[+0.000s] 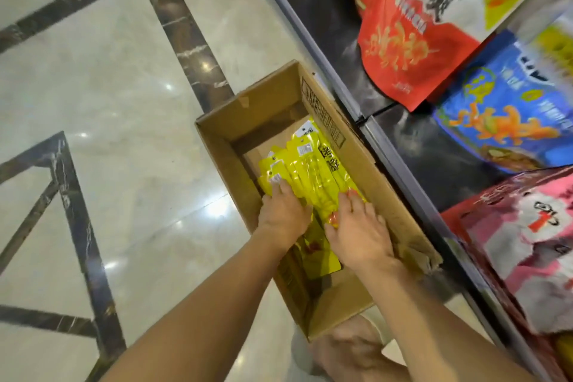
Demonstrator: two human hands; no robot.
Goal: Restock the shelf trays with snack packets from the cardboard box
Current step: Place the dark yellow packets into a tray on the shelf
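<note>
mid-frame, your left hand [283,214] lies with bent fingers on the yellow packets [313,170] inside the cardboard box [221,149]; whether it grips them i cannot tell. just right, your right hand [359,234] presses them, fingers spread wide.

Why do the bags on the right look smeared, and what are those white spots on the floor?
Head view: the shelf bags are motion-blurred; the left hand, right hand and packets look sharper; the spots are lights reflected in the glossy floor.
</note>
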